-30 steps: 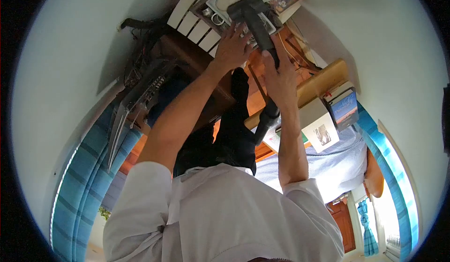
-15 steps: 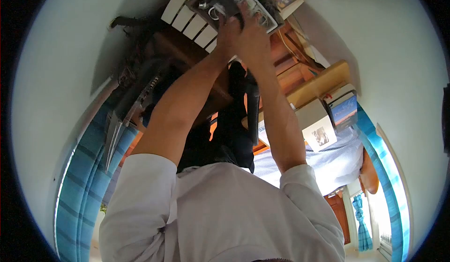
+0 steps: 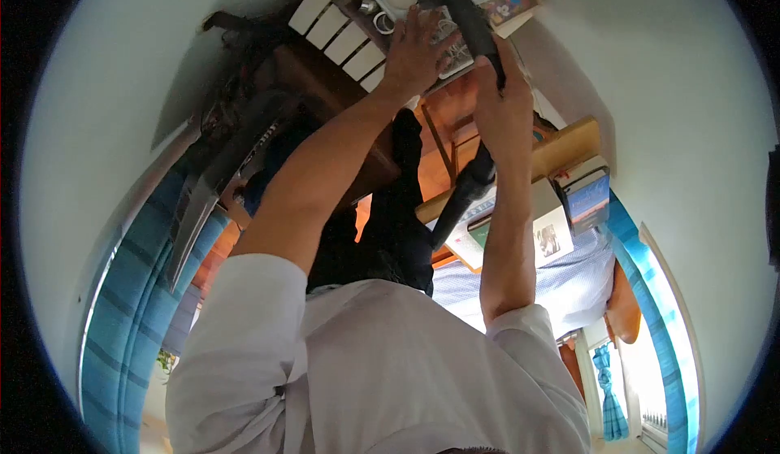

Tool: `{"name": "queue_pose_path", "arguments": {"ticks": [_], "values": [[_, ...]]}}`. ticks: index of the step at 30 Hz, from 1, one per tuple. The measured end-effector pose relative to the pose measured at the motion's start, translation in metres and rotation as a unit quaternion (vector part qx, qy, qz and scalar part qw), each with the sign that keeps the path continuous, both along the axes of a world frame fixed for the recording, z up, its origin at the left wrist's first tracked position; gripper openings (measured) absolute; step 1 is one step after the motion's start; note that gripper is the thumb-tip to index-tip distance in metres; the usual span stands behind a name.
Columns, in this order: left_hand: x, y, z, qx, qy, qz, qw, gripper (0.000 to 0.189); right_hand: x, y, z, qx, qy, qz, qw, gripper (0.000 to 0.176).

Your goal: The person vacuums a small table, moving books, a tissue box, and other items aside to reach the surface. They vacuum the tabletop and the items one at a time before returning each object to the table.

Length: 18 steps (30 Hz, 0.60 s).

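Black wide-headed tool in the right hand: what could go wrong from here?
The black tool might knock the pale ring-shaped item in the tray. The left hand, spread close beside the tool, could get bumped. The dark tube, which passes near the books in this view, might brush them if the right hand swings.

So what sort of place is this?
Probably a bedroom in a home: there's what looks like a bed under a pale checked cover, blue curtains and some books.

A black T-shaped nozzle (image 3: 463,11) over a rectangular grey tray (image 3: 354,8); white slatted surface (image 3: 345,45), left; tan wooden board (image 3: 571,142), nearer right.
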<state>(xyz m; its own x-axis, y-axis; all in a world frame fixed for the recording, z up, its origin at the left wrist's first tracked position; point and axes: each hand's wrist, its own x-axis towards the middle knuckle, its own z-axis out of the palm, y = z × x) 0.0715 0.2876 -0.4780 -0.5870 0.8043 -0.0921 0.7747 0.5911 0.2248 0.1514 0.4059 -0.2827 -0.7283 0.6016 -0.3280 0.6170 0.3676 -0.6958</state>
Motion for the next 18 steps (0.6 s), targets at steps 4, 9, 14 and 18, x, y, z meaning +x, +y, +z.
{"name": "queue_pose_path", "arguments": {"ticks": [4, 9, 14, 18], "values": [[-0.029, -0.012, 0.012, 0.081, 0.040, 0.071, 0.993, 0.042, -0.018, -0.016, -0.017, -0.010, 0.007, -0.007, 1.000, 0.050], [-0.071, -0.043, 0.008, 0.214, -0.052, 0.249, 0.943, 0.025, -0.034, -0.038, -0.022, -0.027, -0.041, -0.002, 0.999, 0.051], [-0.118, -0.036, 0.026, 0.346, 0.007, 0.224, 0.911, 0.028, -0.015, -0.032, 0.019, -0.070, -0.018, -0.073, 0.995, 0.050], [-0.142, -0.007, 0.030, 0.298, -0.162, 0.182, 0.923, 0.017, -0.001, -0.017, 0.033, -0.052, 0.012, -0.108, 0.993, 0.046]]}}
